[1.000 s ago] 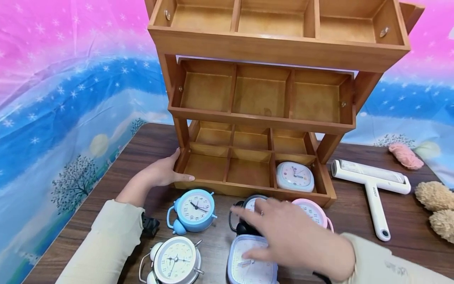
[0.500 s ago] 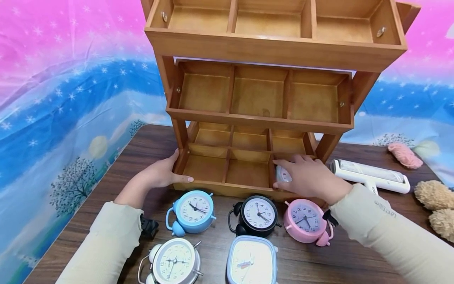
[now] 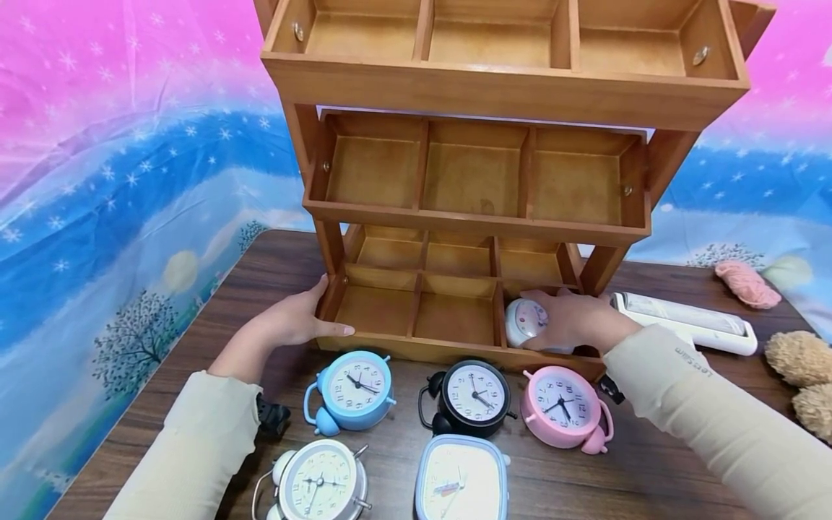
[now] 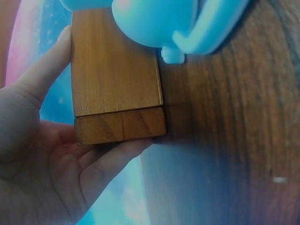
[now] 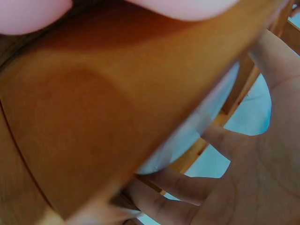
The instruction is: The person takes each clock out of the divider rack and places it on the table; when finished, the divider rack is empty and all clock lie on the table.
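Observation:
My left hand (image 3: 289, 318) grips the left end of the bottom tier of a wooden shelf (image 3: 481, 222). In the left wrist view, thumb and fingers wrap the shelf's squared end (image 4: 117, 65). At the bottom right compartment, my right hand (image 3: 578, 321) holds a rounded white alarm clock (image 3: 525, 321), whose right part is hidden under the fingers. The right wrist view shows the clock's pale side (image 5: 180, 143) behind the front board, with fingers around it. Before the shelf stand a blue twin-bell clock (image 3: 356, 390), a black one (image 3: 477, 396) and a pink one (image 3: 562, 406).
Nearer me are a white twin-bell clock (image 3: 320, 480) and a square blue-rimmed clock (image 3: 461, 477). A white lint roller (image 3: 689, 323) lies right of the shelf, with pink yarn (image 3: 747, 284) and fluffy tan balls (image 3: 799, 361) beyond. A patterned cloth (image 3: 162, 217) hangs behind the table.
My right hand has moved from above the front clocks up to the bottom right compartment and taken hold of the white clock there. The left hand stays on the shelf.

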The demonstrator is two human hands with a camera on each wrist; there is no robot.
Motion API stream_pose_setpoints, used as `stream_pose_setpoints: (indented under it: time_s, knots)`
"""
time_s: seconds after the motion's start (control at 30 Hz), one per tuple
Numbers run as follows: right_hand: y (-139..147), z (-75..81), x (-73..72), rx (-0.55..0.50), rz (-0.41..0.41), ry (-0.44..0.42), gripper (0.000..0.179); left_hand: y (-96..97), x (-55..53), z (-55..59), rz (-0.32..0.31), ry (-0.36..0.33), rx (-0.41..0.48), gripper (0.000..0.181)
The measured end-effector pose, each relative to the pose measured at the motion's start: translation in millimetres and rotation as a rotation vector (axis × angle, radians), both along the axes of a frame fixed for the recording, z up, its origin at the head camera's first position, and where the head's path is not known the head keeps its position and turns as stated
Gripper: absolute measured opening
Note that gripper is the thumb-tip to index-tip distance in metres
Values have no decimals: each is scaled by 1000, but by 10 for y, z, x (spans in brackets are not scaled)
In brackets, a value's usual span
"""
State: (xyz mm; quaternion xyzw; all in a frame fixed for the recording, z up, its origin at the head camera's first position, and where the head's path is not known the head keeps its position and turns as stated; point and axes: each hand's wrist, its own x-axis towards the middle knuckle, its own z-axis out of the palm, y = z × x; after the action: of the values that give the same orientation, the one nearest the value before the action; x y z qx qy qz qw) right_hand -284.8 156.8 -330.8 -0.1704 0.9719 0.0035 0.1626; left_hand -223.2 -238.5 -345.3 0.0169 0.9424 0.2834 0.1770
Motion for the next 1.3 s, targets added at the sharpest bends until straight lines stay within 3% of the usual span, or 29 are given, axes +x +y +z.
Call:
stream_pose_setpoints:
  time_s: [0.5,0.87,1.07,1.3]
  knots:
    - [48,-75,10,-39,9,82,98,14,-9,-14,-3,-7,10,111]
    - [104,154,39,-116,0,165,103,9,-15,-8,-3,-5,-10,111]
    - [122,402,276,-79,27,234,104,6,-12,-7,-2,-3,-12,112]
    - [153,601,861,-21,142,254,105,-7,-6,2,-2,-2,-11,112]
